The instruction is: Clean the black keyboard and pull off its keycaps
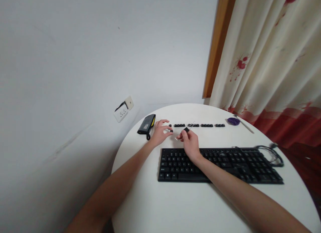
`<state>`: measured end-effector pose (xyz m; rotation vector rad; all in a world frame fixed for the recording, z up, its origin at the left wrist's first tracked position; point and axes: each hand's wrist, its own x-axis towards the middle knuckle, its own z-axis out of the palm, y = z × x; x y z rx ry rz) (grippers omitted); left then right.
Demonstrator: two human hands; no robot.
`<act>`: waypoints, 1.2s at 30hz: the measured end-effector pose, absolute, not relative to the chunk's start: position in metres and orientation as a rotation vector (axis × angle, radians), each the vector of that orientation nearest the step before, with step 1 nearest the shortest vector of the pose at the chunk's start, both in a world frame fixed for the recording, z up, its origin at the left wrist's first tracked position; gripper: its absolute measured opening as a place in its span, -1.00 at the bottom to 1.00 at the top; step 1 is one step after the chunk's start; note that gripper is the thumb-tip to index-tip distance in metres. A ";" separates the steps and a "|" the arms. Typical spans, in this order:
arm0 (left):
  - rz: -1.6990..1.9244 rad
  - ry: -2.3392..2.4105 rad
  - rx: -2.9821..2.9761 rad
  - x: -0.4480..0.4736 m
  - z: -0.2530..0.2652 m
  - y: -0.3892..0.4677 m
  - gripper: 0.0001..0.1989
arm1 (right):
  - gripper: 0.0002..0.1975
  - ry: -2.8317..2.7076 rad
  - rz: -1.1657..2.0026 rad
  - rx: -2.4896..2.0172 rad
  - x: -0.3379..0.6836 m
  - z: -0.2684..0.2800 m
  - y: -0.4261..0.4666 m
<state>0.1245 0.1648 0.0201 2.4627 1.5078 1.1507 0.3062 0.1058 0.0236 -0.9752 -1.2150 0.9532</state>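
Observation:
Between the thumb and fingers of my left hand point(159, 132) is a small black keycap point(171, 131), held just over the table. My right hand point(191, 141) grips a keycap puller point(186, 129) by its dark middle, with thin wire ends sticking out on both sides. Below my right wrist lies a black keyboard point(185, 176), its top row partly hidden by that hand. Beyond both hands runs a line of loose black keycaps point(207, 125) in small groups, and one single keycap point(170, 125) sits by my left fingers.
A dark grey pouch point(147, 124) with a yellow edge lies left of my left hand. At the right are a purple pad point(233, 121), a thin brush-like stick point(244, 124) and the coiled cable point(272, 156). The round white table point(150, 206) meets the wall, which has a socket point(121, 113).

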 end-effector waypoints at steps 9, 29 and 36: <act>1.024 1.580 2.438 0.130 0.010 0.168 -0.90 | -0.64 -1.244 0.963 -0.978 0.306 0.025 0.105; 1.099 1.596 2.437 0.136 0.036 0.193 -0.88 | -0.65 -1.257 0.936 -0.992 0.306 0.023 0.107; 1.033 1.611 2.450 0.136 0.014 0.188 -0.89 | -0.65 -1.271 0.942 -0.996 0.305 0.024 0.106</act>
